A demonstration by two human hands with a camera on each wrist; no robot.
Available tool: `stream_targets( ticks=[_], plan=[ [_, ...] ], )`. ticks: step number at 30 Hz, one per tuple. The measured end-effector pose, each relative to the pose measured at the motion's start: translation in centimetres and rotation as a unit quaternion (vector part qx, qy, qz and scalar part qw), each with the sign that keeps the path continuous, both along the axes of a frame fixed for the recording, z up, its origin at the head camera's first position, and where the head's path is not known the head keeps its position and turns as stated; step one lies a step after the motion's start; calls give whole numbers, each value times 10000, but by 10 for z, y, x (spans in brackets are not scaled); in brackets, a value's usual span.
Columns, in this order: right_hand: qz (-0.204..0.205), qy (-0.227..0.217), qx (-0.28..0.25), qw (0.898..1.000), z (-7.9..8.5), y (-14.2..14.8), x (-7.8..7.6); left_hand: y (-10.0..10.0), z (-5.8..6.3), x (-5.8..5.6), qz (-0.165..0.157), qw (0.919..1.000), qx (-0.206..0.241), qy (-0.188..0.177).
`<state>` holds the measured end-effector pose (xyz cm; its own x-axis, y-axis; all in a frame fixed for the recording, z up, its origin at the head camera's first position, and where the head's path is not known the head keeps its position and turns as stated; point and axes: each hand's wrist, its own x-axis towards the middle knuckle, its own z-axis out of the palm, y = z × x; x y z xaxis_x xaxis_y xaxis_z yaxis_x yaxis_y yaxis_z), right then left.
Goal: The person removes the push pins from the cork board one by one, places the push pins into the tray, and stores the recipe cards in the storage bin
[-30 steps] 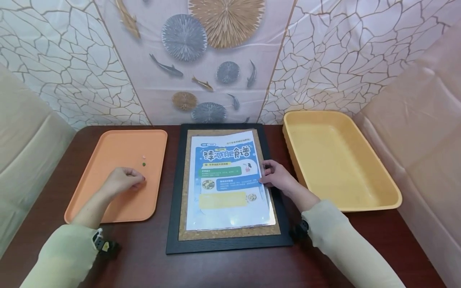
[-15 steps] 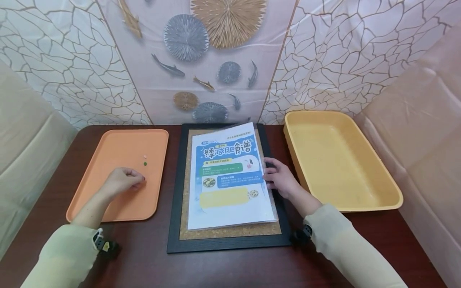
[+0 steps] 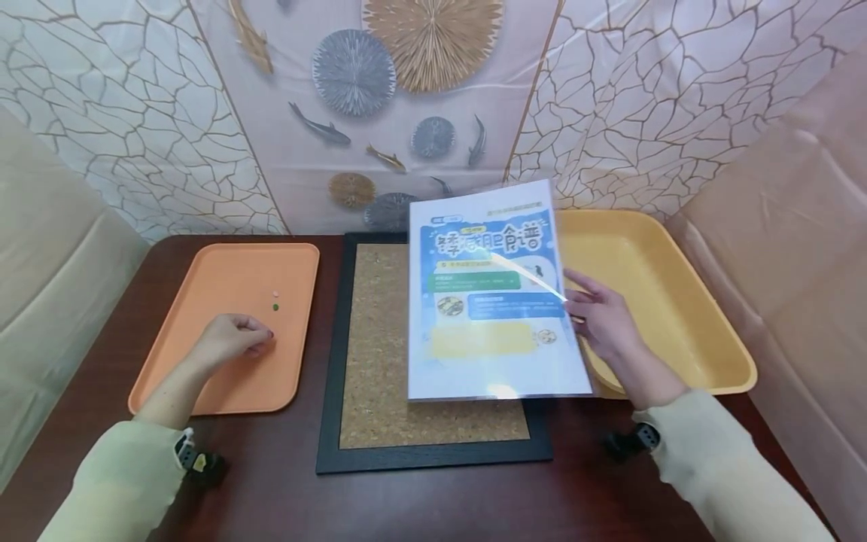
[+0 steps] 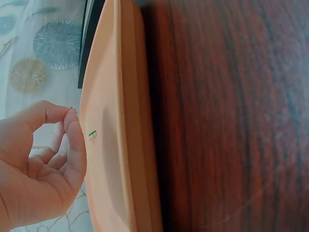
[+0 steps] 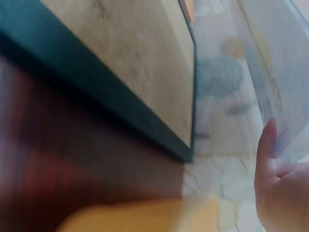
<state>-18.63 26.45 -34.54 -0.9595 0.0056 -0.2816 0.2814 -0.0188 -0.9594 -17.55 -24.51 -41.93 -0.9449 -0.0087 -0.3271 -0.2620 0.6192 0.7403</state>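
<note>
My right hand (image 3: 606, 320) holds a laminated poster (image 3: 488, 361) by its right edge, the thumb (image 5: 268, 133) showing at the sheet's edge in the right wrist view. Printed in blue, green and yellow, the sheet hangs over the right part of a black-framed cork board (image 3: 375, 354) and overlaps the yellow bin's left side. At left, my left hand (image 3: 237, 336) is low over an orange tray (image 3: 203, 286), thumb and forefinger tips together. A tiny dark speck shows at those fingertips; I cannot tell whether they pinch something. A green pushpin (image 4: 92, 133) and a pale pink pin (image 3: 275, 294) lie on the tray.
A deep yellow bin (image 3: 667, 309) stands at the right of the dark wooden table (image 3: 433, 508). Patterned cloth (image 3: 596, 113) hangs behind the table, and padded beige panels (image 3: 786, 233) flank it. The tray's raised rim (image 4: 126, 145) runs beside the left hand.
My right hand has lifted the poster off the cork board and carried it up and to the right, baring the cork. The left hand has stayed in place over the tray.
</note>
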Motion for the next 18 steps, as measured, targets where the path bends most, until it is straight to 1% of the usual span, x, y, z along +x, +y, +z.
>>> stream_targets(
  ticks=[2, 4, 6, 10, 11, 13, 15, 17, 18],
  plan=[
    [-101, 194, -586, 9980, 8, 20, 2, 0, 0, 0, -7, 10000, -50, -5],
    [-233, 371, -839, 9955, 15, 40, 4, 0, 1, 0, -25, 10000, -61, 1],
    [-506, 517, -863, 9936, 23, 62, 5, 0, 2, 0, -40, 10000, -47, 32],
    [-1214, 566, -512, 9897, 42, 97, 9, 1, 5, 2, -58, 10000, -40, 50],
    [-1450, 586, -458, 9866, 47, 105, 10, 0, 6, 2, -69, 10000, -41, 54],
    [-1795, 687, -408, 9805, 56, 119, 11, 0, 6, 2, -85, 9999, -41, 64],
    [-2130, 799, -150, 9737, 65, 134, 12, 0, 6, 2, -97, 9999, -34, 84],
    [-2376, 883, 251, 9670, 73, 149, 12, 0, 6, 2, -60, 9999, -35, 106],
    [-2459, 850, 545, 9640, 76, 156, 13, 0, 6, 3, -64, 9999, -45, 110]
  ],
)
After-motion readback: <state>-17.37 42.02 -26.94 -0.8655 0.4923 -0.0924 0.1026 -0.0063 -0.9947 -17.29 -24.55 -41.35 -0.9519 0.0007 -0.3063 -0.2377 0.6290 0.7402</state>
